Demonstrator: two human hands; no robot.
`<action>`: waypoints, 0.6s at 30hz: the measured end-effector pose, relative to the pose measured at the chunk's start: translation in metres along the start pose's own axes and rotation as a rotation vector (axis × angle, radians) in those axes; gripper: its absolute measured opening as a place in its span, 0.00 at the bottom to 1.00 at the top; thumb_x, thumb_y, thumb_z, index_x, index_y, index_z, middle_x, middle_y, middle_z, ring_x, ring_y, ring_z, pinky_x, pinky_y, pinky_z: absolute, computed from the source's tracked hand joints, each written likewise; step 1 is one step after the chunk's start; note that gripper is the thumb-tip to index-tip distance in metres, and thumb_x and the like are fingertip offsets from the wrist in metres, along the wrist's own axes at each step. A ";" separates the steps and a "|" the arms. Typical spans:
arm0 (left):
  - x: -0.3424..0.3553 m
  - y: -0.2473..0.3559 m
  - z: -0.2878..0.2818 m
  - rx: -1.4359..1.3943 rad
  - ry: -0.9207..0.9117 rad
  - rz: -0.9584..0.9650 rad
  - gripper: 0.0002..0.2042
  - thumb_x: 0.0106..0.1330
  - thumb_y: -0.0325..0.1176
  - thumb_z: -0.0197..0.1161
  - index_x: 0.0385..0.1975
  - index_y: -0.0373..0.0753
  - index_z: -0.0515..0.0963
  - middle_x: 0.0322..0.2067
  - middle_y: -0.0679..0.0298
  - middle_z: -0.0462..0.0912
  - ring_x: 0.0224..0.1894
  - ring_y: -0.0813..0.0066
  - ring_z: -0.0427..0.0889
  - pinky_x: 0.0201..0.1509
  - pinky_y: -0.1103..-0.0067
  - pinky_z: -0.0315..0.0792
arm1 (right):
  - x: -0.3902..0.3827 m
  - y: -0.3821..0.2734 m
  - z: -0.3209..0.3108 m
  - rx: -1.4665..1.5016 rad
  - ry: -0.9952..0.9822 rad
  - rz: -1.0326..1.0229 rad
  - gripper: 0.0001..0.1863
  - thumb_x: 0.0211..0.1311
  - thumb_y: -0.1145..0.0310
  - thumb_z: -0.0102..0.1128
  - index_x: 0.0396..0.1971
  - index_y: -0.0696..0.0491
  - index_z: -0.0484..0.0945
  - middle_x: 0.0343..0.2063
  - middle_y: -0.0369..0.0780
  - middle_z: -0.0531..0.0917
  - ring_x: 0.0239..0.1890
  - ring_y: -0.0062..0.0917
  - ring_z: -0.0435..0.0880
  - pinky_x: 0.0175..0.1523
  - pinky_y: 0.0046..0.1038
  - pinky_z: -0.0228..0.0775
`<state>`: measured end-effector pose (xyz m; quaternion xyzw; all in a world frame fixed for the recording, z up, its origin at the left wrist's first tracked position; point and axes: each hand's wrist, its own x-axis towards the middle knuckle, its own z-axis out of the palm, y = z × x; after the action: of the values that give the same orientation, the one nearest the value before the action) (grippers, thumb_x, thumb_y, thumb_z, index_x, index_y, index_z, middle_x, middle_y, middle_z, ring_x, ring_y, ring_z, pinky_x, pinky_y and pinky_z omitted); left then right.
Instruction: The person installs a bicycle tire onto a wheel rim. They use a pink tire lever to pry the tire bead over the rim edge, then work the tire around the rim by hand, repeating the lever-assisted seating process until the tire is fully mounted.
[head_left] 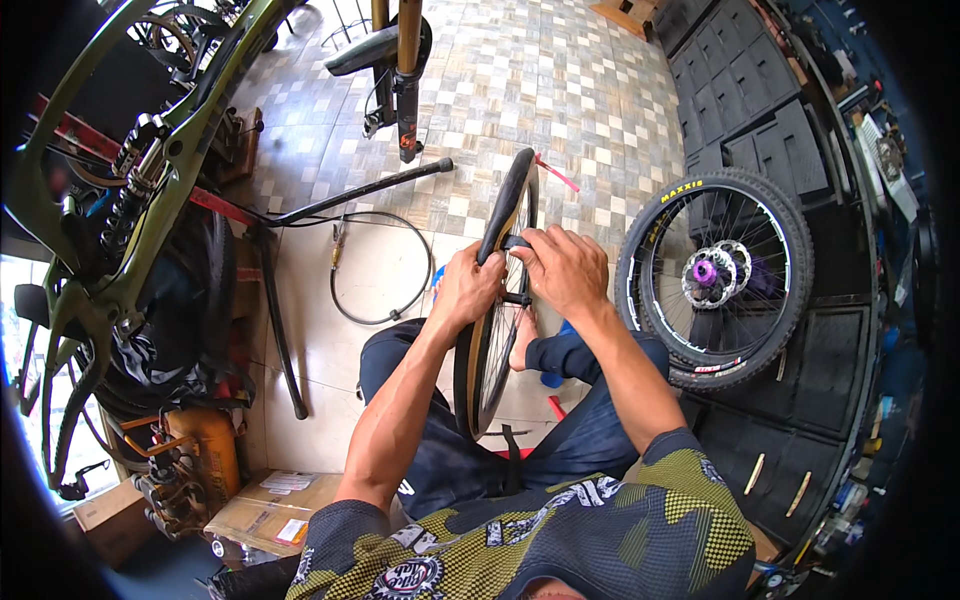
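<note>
A bicycle wheel with a black, tan-sided tire (466,385) stands upright between my bent legs. My left hand (470,285) is closed round the tire on its left side. My right hand (568,262) is closed at the rim opposite, fingers on a dark piece (515,242) that I cannot make out clearly. A thin red-pink item (558,173) sticks out beside the wheel's top. Below my hands the hub (515,298) and spokes show.
Knobby-tired wheels (785,270) lean against black drawers (740,80) at right. At left are an olive bike frame (190,130), black stand legs (290,360), a coiled hose (385,320), a yellow tank (210,450) and a cardboard box (260,515). A fork (405,90) hangs above the tiled floor (500,80).
</note>
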<state>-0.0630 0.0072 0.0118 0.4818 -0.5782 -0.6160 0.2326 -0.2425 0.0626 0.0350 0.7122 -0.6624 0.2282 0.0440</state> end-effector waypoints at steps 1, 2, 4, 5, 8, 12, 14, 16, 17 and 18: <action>-0.001 -0.001 0.000 -0.009 0.006 -0.010 0.17 0.74 0.40 0.56 0.36 0.29 0.80 0.23 0.59 0.83 0.25 0.71 0.86 0.33 0.70 0.79 | -0.003 -0.001 0.007 -0.002 0.055 0.011 0.18 0.72 0.47 0.66 0.45 0.46 0.89 0.31 0.37 0.86 0.30 0.37 0.86 0.36 0.36 0.75; -0.001 -0.001 -0.001 -0.018 0.012 -0.019 0.17 0.74 0.40 0.56 0.36 0.29 0.80 0.23 0.59 0.83 0.25 0.71 0.86 0.33 0.70 0.79 | -0.007 -0.001 0.015 0.027 0.077 0.032 0.18 0.73 0.47 0.66 0.45 0.46 0.89 0.30 0.37 0.86 0.30 0.36 0.86 0.36 0.36 0.75; -0.001 -0.003 -0.003 -0.014 0.011 -0.021 0.16 0.75 0.39 0.57 0.39 0.28 0.80 0.25 0.59 0.84 0.25 0.72 0.85 0.32 0.72 0.79 | -0.011 -0.002 0.028 0.078 0.120 0.068 0.18 0.73 0.47 0.65 0.46 0.46 0.89 0.28 0.36 0.84 0.28 0.34 0.85 0.36 0.35 0.75; -0.002 -0.003 -0.004 -0.011 0.003 -0.036 0.16 0.76 0.39 0.58 0.42 0.28 0.80 0.26 0.59 0.84 0.25 0.74 0.84 0.32 0.73 0.79 | -0.013 -0.002 0.033 0.099 0.144 0.063 0.17 0.72 0.50 0.67 0.46 0.47 0.89 0.29 0.38 0.85 0.29 0.36 0.87 0.34 0.36 0.76; -0.003 0.002 0.000 0.040 -0.007 -0.006 0.16 0.76 0.39 0.59 0.44 0.28 0.81 0.28 0.60 0.84 0.26 0.75 0.84 0.32 0.74 0.79 | -0.026 -0.004 0.067 0.345 0.253 0.172 0.12 0.73 0.58 0.69 0.47 0.49 0.87 0.31 0.41 0.86 0.30 0.41 0.88 0.33 0.39 0.78; -0.004 0.007 -0.005 0.103 0.012 -0.016 0.15 0.76 0.38 0.59 0.44 0.28 0.81 0.29 0.60 0.85 0.27 0.76 0.84 0.33 0.75 0.79 | -0.030 -0.016 0.096 0.618 0.304 0.273 0.10 0.73 0.70 0.66 0.50 0.53 0.82 0.37 0.46 0.87 0.34 0.45 0.89 0.36 0.39 0.80; -0.002 -0.005 -0.008 0.055 0.035 -0.027 0.17 0.75 0.40 0.61 0.47 0.28 0.81 0.24 0.60 0.84 0.25 0.75 0.84 0.32 0.74 0.79 | -0.030 -0.026 0.100 0.713 0.319 0.318 0.10 0.73 0.70 0.67 0.51 0.53 0.83 0.38 0.47 0.87 0.36 0.44 0.89 0.39 0.39 0.80; 0.002 -0.010 -0.010 0.030 0.053 -0.018 0.18 0.74 0.41 0.61 0.48 0.28 0.81 0.22 0.60 0.84 0.25 0.74 0.84 0.31 0.74 0.78 | -0.023 -0.029 0.102 0.771 0.344 0.343 0.10 0.73 0.70 0.67 0.50 0.53 0.83 0.38 0.46 0.88 0.37 0.44 0.89 0.41 0.39 0.80; 0.003 -0.012 -0.011 0.033 0.058 -0.013 0.18 0.74 0.41 0.61 0.48 0.28 0.81 0.22 0.60 0.84 0.25 0.74 0.84 0.31 0.74 0.78 | -0.021 -0.032 0.105 0.787 0.357 0.354 0.10 0.73 0.70 0.67 0.50 0.53 0.83 0.38 0.46 0.88 0.38 0.43 0.89 0.42 0.39 0.80; 0.003 -0.010 -0.010 0.031 0.056 -0.013 0.18 0.74 0.40 0.62 0.48 0.28 0.81 0.23 0.60 0.83 0.25 0.75 0.85 0.31 0.74 0.79 | -0.022 -0.032 0.108 0.796 0.368 0.371 0.09 0.73 0.70 0.66 0.50 0.52 0.84 0.38 0.46 0.88 0.38 0.43 0.90 0.42 0.39 0.80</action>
<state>-0.0530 0.0024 0.0031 0.5059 -0.5780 -0.5947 0.2371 -0.1833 0.0473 -0.0625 0.4913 -0.6206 0.5906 -0.1573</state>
